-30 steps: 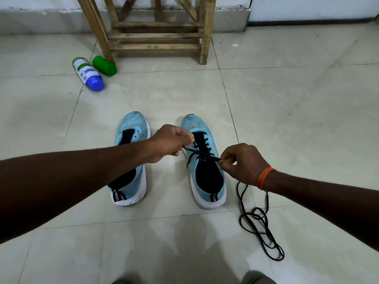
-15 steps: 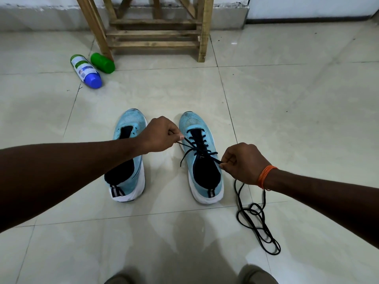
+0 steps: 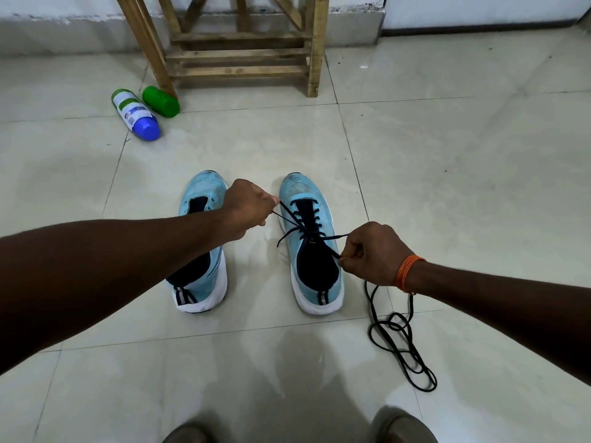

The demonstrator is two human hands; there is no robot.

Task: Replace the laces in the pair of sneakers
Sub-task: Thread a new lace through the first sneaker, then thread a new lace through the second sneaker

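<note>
Two light blue sneakers stand side by side on the tiled floor, toes away from me. The left sneaker (image 3: 204, 193) has no lace in it. The right sneaker (image 3: 315, 282) carries a dark lace (image 3: 307, 219) threaded through its eyelets. My left hand (image 3: 248, 207) pinches one end of that lace between the shoes. My right hand (image 3: 372, 254) pinches the other end beside the shoe's opening. A second dark lace (image 3: 403, 346) lies in loose loops on the floor to the right of the right sneaker.
A wooden stool frame (image 3: 243, 43) stands at the back by the wall. A white bottle with a blue cap (image 3: 136, 115) and a green bottle (image 3: 161, 101) lie on the floor at its left leg. My feet (image 3: 403, 426) show at the bottom edge.
Both hands have drawn apart, my left up and left, my right down and right, pulling the lace ends tighter across the right sneaker.
</note>
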